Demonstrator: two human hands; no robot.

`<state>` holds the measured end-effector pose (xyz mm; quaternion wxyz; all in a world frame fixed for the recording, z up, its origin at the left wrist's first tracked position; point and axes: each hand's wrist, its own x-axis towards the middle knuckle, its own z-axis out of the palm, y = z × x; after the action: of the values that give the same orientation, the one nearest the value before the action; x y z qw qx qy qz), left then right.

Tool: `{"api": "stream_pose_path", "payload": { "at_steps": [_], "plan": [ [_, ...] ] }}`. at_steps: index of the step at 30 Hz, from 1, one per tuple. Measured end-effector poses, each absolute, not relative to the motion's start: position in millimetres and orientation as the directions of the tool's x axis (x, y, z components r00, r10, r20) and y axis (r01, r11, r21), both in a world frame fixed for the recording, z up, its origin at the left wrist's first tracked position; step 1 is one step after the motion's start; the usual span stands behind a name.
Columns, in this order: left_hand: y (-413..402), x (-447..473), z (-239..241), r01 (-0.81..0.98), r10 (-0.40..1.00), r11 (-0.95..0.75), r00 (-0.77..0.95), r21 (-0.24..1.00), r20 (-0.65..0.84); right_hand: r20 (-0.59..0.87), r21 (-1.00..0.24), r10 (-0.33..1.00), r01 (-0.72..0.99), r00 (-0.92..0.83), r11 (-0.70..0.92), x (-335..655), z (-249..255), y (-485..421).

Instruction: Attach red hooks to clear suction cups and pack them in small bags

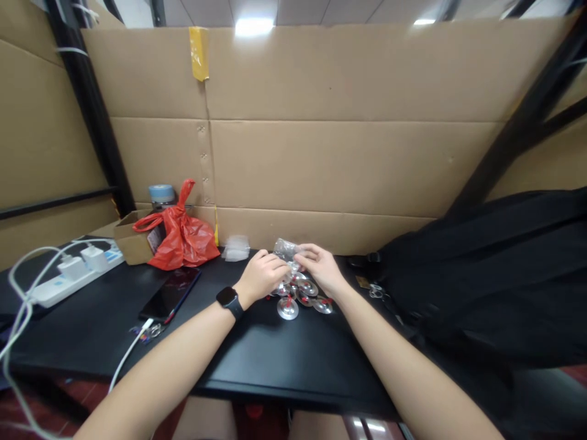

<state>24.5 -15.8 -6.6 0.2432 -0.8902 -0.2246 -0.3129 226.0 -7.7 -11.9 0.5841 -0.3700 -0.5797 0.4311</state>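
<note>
Over a pile of small silver finger cymbals with red ties [288, 309], both hands work close together on the black table. My right hand [321, 267] pinches the edge of a small clear plastic bag [285, 248] between thumb and fingers. On the other side, my left hand [265, 276], with a dark watch on its wrist, has its fingers curled in beneath the bag and above the cymbals. What those fingers grip is hidden. A stack of clear plastic bags [236, 248] lies to the left, near the cardboard wall.
To the left are a red plastic bag [186, 235], a cardboard box [132, 241], a charging phone [169, 294] and a white power strip [76, 284]. A black backpack [495, 275] fills the right side. Cardboard [330, 165] walls off the back.
</note>
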Motion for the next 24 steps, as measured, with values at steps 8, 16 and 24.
{"api": "stream_pose_path", "payload": {
  "at_steps": [8, 16, 24],
  "plan": [
    [11, -28, 15, 0.825, 0.601, -0.557, 0.476, -0.09, 0.642, 0.256, -0.963, 0.965, -0.066, 0.06, 0.26, 248, -15, 4],
    [29, -54, 2, 0.905, 0.823, -0.424, 0.378, 0.016, 0.425, 0.214, -0.974, 0.975, 0.067, -0.067, 0.219, 253, -26, 10],
    [48, -49, -31, 0.938, 0.818, -0.343, 0.327, -0.054, 0.473, 0.341, -0.887, 0.938, 0.31, -0.061, 0.343, 262, -29, 16]
  ]
}}
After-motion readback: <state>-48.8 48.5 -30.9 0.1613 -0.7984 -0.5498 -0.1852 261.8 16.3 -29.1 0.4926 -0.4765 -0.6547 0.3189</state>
